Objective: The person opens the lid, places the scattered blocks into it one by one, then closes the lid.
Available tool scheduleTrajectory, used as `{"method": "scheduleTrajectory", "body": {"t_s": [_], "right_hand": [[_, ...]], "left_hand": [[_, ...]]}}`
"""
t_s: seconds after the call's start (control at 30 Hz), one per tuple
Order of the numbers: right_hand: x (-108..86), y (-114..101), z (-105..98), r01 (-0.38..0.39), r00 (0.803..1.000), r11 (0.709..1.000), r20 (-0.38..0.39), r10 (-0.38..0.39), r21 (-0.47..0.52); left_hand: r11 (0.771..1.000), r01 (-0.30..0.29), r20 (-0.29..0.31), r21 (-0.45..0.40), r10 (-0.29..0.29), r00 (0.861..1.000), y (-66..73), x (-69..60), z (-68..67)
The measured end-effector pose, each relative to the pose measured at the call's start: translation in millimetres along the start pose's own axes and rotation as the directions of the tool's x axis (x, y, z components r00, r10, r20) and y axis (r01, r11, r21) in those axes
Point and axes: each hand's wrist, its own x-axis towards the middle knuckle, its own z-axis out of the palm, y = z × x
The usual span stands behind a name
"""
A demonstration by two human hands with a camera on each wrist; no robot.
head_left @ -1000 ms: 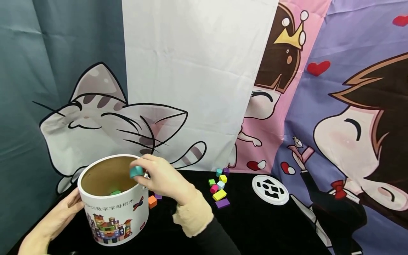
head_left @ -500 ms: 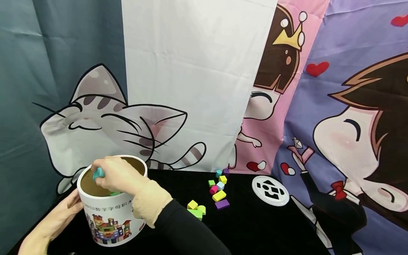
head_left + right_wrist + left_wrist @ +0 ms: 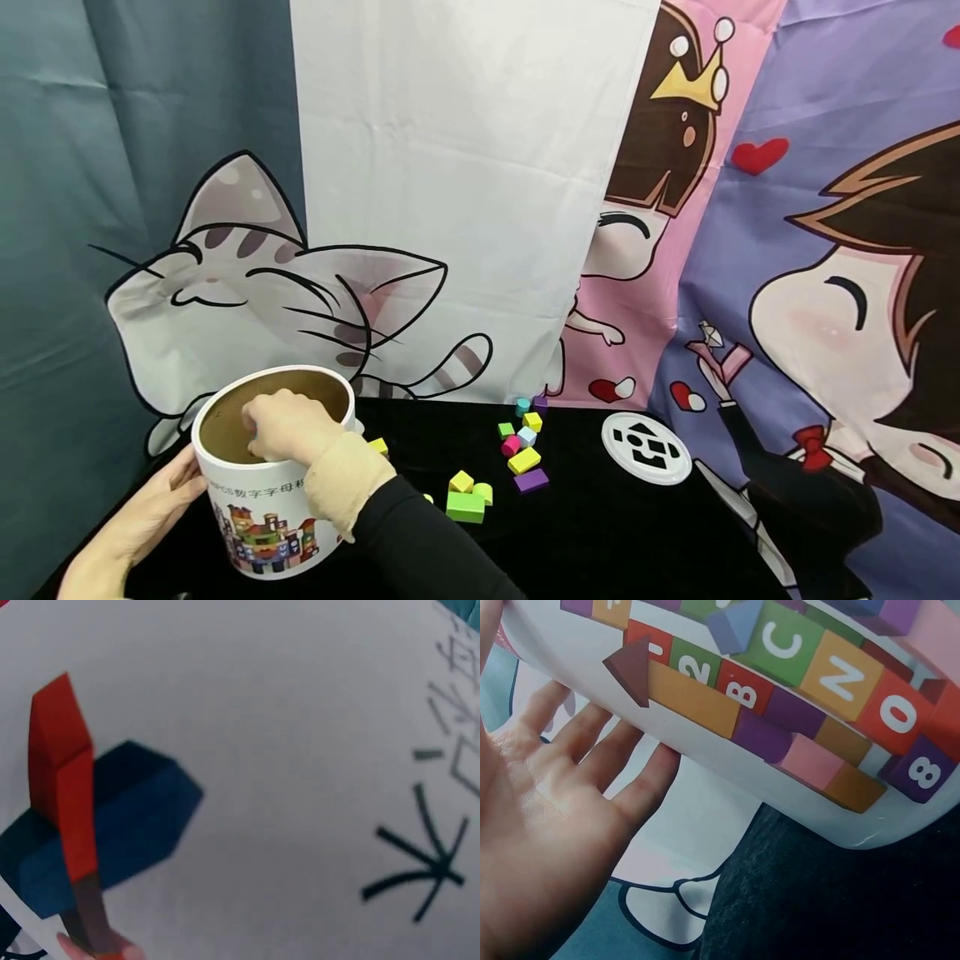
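A white bucket (image 3: 274, 487) with printed block pictures stands upright on the black cloth at the left of the head view. My right hand (image 3: 288, 423) reaches down past its rim with curled fingers; a sliver of a teal block shows beside them, the rest hidden. My left hand (image 3: 153, 508) rests against the bucket's left side, its fingers extended and touching the wall; the left wrist view shows this hand (image 3: 570, 795) under the printed wall (image 3: 705, 765). The bucket's printed side (image 3: 285, 750) fills the right wrist view, where the right hand's grasp cannot be seen.
Loose blocks lie right of the bucket: a green block (image 3: 466, 507), a yellow block (image 3: 461, 482) and a light-green rounded one (image 3: 484, 493). Farther back is a cluster including a long yellow block (image 3: 524, 461) and a purple block (image 3: 531, 481). A white lid (image 3: 647, 448) with cutouts lies right.
My right hand has moved from the bucket's right rim leftward over the opening, then down inside with the teal block. My left hand has kept its place on the bucket.
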Motion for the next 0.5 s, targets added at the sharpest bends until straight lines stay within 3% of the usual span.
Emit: {"method": "scheduleTrajectory", "body": {"t_s": [0.17, 0.5], "right_hand": [[-0.3, 1.2, 2.5, -0.062, 0.996, 0.998, 0.066, 0.060, 0.020], [-1.8, -0.3, 1.7, -0.090, 0.990, 0.994, 0.118, 0.083, 0.055]], "left_hand": [[1.000, 0.006, -0.005, 0.006, -0.006, 1.000, -1.9, 2.0, 1.5], [1.000, 0.003, -0.016, 0.001, -0.003, 1.000, -1.6, 0.1, 0.5]]}}
